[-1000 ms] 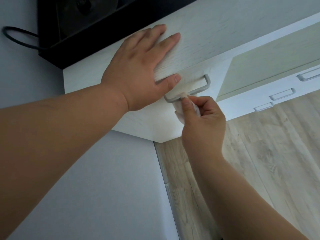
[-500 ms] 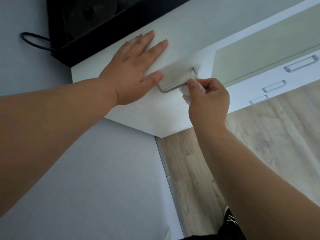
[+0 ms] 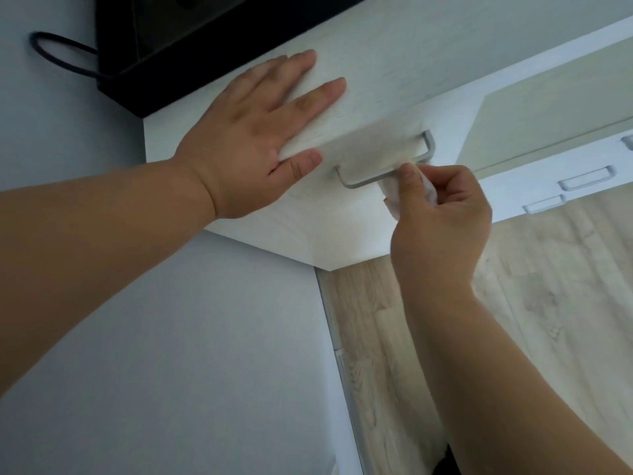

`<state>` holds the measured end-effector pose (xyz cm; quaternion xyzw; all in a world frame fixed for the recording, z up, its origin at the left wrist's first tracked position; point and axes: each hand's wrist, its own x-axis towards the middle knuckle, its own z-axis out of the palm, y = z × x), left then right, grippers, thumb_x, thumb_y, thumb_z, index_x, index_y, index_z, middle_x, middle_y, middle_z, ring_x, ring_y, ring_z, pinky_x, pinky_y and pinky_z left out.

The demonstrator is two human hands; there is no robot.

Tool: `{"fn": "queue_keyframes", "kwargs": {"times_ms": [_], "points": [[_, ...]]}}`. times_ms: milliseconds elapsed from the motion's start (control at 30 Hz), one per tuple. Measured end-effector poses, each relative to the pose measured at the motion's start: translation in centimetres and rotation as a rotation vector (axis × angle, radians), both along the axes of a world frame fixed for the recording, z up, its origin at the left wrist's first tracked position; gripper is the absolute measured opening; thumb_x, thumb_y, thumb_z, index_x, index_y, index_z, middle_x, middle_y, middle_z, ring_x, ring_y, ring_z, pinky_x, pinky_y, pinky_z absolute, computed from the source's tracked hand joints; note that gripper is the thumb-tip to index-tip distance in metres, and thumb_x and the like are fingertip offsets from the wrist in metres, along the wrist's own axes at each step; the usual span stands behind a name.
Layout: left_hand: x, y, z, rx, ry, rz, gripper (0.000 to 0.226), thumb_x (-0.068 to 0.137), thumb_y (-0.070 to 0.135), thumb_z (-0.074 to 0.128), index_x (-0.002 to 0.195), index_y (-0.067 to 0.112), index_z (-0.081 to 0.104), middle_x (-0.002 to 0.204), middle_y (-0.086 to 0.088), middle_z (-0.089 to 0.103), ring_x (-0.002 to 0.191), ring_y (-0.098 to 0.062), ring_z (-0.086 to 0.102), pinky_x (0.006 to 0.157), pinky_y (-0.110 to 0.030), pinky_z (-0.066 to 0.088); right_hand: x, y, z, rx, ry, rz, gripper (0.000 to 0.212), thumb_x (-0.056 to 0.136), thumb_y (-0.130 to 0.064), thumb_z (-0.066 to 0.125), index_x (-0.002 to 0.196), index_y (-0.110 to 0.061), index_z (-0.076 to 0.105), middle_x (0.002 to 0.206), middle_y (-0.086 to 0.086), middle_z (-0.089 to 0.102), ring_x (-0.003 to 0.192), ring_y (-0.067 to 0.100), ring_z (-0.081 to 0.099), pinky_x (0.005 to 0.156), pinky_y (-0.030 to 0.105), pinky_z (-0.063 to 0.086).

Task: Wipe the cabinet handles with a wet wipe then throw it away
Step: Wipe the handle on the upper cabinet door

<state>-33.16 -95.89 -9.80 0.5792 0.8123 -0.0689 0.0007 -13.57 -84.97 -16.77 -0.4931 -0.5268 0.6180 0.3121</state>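
A grey metal handle (image 3: 363, 181) sits on the front of a white cabinet (image 3: 394, 80). My right hand (image 3: 442, 217) pinches a crumpled white wet wipe (image 3: 392, 193) around the handle's bar, right of its middle. My left hand (image 3: 253, 142) lies flat on the cabinet top, fingers straight, thumb over the front edge just left of the handle. Part of the wipe is hidden behind my right thumb and fingers.
A black box (image 3: 191, 39) with a looped cable (image 3: 58, 60) stands on the cabinet against the wall. Further right are more drawer fronts with handles (image 3: 585, 178) (image 3: 544, 204). Light wood floor (image 3: 548, 303) lies below, and a grey wall (image 3: 171, 354) is at the left.
My right hand slid the wipe from the handle's left end to its right end, then back a little toward the middle. The left hand stayed flat on the cabinet top.
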Motion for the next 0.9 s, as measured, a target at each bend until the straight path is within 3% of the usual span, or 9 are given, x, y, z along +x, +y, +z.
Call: {"fn": "queue_keyframes", "kwargs": {"times_ms": [133, 267, 367, 467, 533, 733, 900], "points": [[0.0, 0.0, 0.0, 0.011, 0.004, 0.003, 0.071, 0.103, 0.065, 0.027, 0.166, 0.037, 0.011, 0.175, -0.005, 0.009, 0.159, -0.031, 0.014, 0.129, -0.051, 0.017, -0.7, -2.4, 0.2, -0.048, -0.002, 0.143, 0.016, 0.095, -0.032, 0.075, 0.083, -0.023, 0.069, 0.080, -0.012, 0.073, 0.077, 0.003, 0.070, 0.069, 0.023, 0.059], [0.0, 0.0, -0.2, 0.022, 0.006, 0.005, 0.071, 0.102, 0.066, 0.028, 0.166, 0.040, 0.010, 0.175, -0.003, 0.009, 0.159, -0.030, 0.013, 0.129, -0.050, 0.016, 0.1, -0.9, 0.2, 0.022, -0.048, 0.131, 0.016, 0.093, -0.035, 0.076, 0.084, -0.024, 0.072, 0.080, -0.012, 0.075, 0.078, 0.005, 0.072, 0.074, 0.035, 0.063], [-0.2, -0.1, -0.2, 0.027, 0.005, 0.009, 0.071, 0.101, 0.067, 0.027, 0.165, 0.042, 0.008, 0.175, -0.001, 0.007, 0.160, -0.029, 0.013, 0.129, -0.051, 0.016, 0.1, -0.1, 0.3, 0.088, -0.041, 0.066, 0.017, 0.095, -0.033, 0.074, 0.081, -0.025, 0.068, 0.076, -0.016, 0.072, 0.074, 0.003, 0.070, 0.071, 0.036, 0.063], [-0.1, -0.2, -0.3, 0.024, 0.008, 0.012, 0.071, 0.101, 0.067, 0.025, 0.165, 0.043, 0.006, 0.175, -0.001, 0.006, 0.160, -0.029, 0.011, 0.130, -0.048, 0.013, -0.7, -2.3, 0.5, 0.096, -0.065, 0.231, 0.016, 0.095, -0.031, 0.073, 0.081, -0.026, 0.069, 0.077, -0.017, 0.072, 0.075, 0.003, 0.070, 0.072, 0.038, 0.063], [-0.1, -0.3, -0.3, 0.030, 0.000, 0.018, 0.071, 0.101, 0.068, 0.024, 0.165, 0.043, 0.006, 0.176, -0.001, 0.005, 0.161, -0.028, 0.010, 0.130, -0.048, 0.013, -0.8, -2.7, 0.7, 0.118, -0.076, 0.327, 0.015, 0.095, -0.032, 0.073, 0.081, -0.027, 0.070, 0.079, -0.019, 0.072, 0.078, 0.002, 0.070, 0.073, 0.035, 0.062], [0.0, -0.2, -0.4, 0.040, -0.009, 0.032, 0.073, 0.100, 0.069, 0.025, 0.165, 0.042, 0.008, 0.175, 0.001, 0.006, 0.160, -0.027, 0.010, 0.130, -0.048, 0.015, -0.4, 0.1, 0.7, 0.305, -0.120, 0.233, 0.010, 0.094, -0.034, 0.072, 0.086, -0.028, 0.070, 0.075, -0.018, 0.069, 0.075, -0.001, 0.067, 0.067, 0.019, 0.054], [-0.1, -0.2, -0.4, 0.042, -0.002, 0.029, 0.073, 0.100, 0.069, 0.025, 0.165, 0.042, 0.007, 0.175, 0.000, 0.008, 0.160, -0.028, 0.011, 0.129, -0.052, 0.018, -1.0, -1.6, 0.1, 0.427, -0.151, 0.346, 0.007, 0.096, -0.028, 0.069, 0.093, -0.028, 0.075, 0.075, -0.013, 0.071, 0.074, 0.010, 0.067, 0.071, 0.037, 0.055]]}}
